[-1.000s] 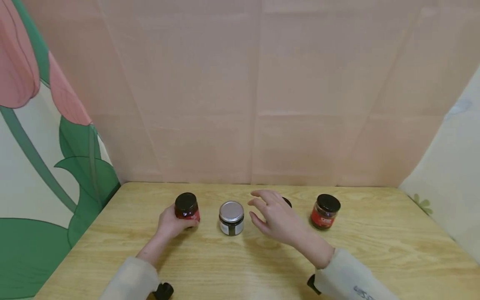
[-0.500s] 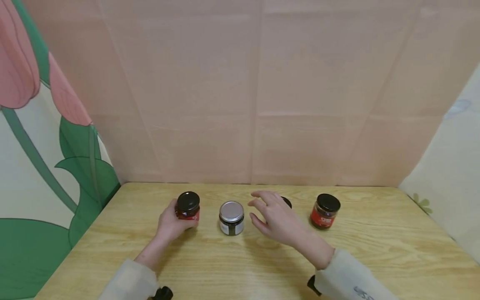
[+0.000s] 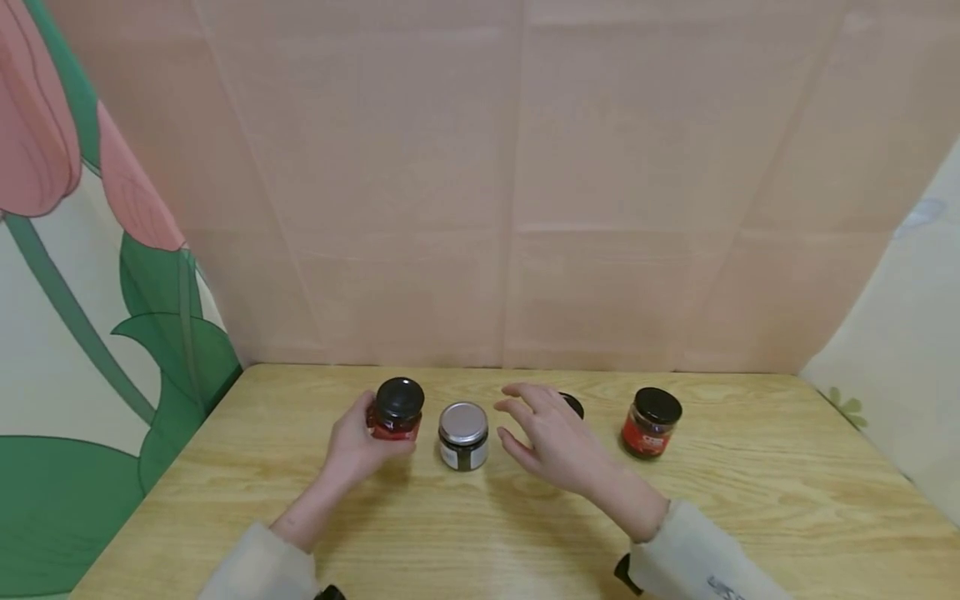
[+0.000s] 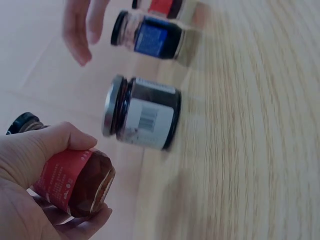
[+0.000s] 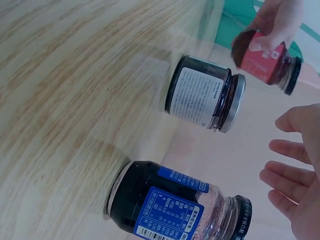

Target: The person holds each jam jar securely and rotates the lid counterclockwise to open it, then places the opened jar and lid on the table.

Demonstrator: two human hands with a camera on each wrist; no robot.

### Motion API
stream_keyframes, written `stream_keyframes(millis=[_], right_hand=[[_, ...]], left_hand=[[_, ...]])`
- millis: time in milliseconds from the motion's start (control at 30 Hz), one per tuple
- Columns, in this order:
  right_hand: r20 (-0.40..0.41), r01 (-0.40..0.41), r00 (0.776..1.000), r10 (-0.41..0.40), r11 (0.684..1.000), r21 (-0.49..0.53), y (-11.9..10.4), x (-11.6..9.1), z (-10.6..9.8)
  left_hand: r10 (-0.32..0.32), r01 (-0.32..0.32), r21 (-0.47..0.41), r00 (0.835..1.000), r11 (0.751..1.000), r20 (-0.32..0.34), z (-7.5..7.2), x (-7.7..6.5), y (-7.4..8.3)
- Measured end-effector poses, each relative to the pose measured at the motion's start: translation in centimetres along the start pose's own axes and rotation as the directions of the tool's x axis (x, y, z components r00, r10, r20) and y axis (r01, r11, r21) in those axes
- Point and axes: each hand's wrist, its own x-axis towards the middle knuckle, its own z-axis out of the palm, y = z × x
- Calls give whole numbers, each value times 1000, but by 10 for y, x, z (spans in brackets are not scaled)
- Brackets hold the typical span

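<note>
My left hand (image 3: 358,440) grips a glass jar (image 3: 399,408) with a black lid and red label, its thumb and fingers wrapped round the sides. In the left wrist view this red-labelled jar (image 4: 70,182) is off the table. Just to its right stands a silver-lidded jar (image 3: 463,437) with a white label. My right hand (image 3: 555,437) hovers with relaxed, spread fingers and holds nothing. Behind it, mostly hidden in the head view, stands a blue-labelled jar (image 5: 172,205) with a black lid; the right wrist view shows it plainly.
Another black-lidded jar with a red label (image 3: 649,423) stands on the right of the wooden table (image 3: 465,533). A pinkish cloth backdrop (image 3: 510,208) hangs behind the table's far edge. A flower-patterned cloth (image 3: 168,358) lines the left side.
My left hand has lifted the red-labelled jar and carried it right, closer to the silver-lidded jar. My right hand has stayed almost still.
</note>
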Motion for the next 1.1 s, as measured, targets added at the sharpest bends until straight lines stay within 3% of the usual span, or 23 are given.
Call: stream_keyframes(millis=[233,700,900,1100], right_hand=[[-7,-14,1000,14,999,31,-3,0,0],[-9,-61,998,62,994,94,-7,-2,1],[27,-152,988,150,954,258,-15,-5,-1],[19,-201,977,210,899,390,-18,-5,-3]], left_hand=[[91,-91,12,996,996,-9,9,-5,11],[129,-130,27,991,991,33,15,-12,23],[114,-114,-12,991,993,71,17,-19,26],[145,-152,61,984,987,104,21,-22,33]])
